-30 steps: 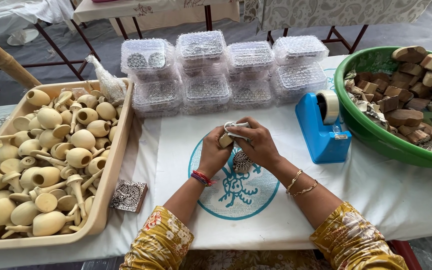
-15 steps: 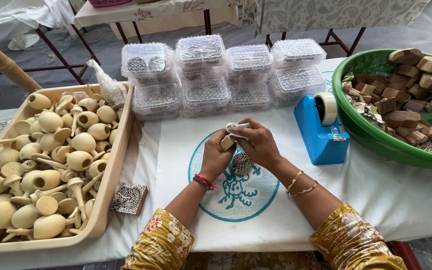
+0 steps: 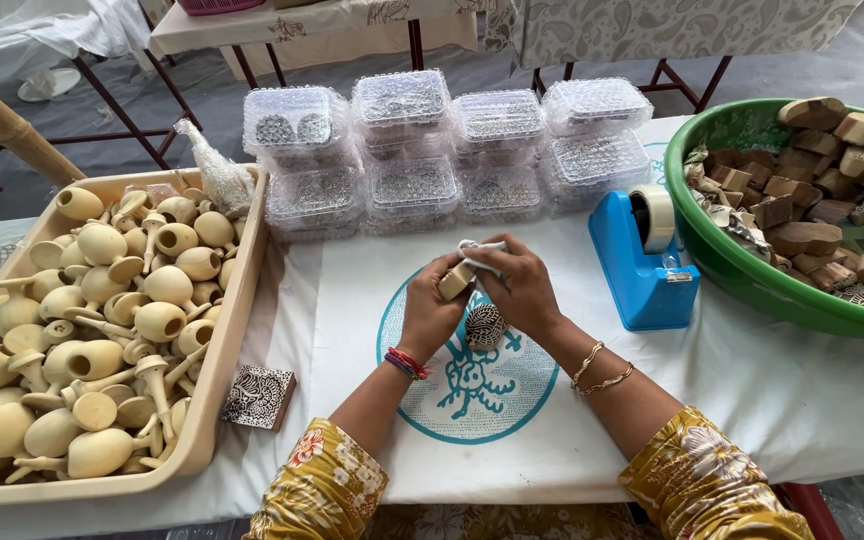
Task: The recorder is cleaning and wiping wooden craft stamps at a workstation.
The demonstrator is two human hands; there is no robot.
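Head view: both hands meet over the middle of the white cloth-covered table [image 3: 812, 400], above its teal printed round motif [image 3: 467, 385]. Left hand [image 3: 430, 315] pinches the pale wooden handle of a small carved wooden stamp [image 3: 455, 280]. Right hand [image 3: 520, 290] closes on the same piece from the other side, pressing a bit of clear wrap [image 3: 482, 250] over it. A second round carved block [image 3: 484, 325] sits just under the hands; can't tell whether it's held or lying on the cloth.

Blue tape dispenser [image 3: 642, 265] stands near the right hand. Beige plastic tray of pale wooden handles [image 3: 217, 375] at left, green plastic basin of wooden blocks [image 3: 752, 275] at right, stacked clear plastic boxes [image 3: 442, 150] behind.

Risk, my read: grip is fingertip-only, so the stamp could slip while the wrap is being tightened; loose film may spring open before it's fixed.
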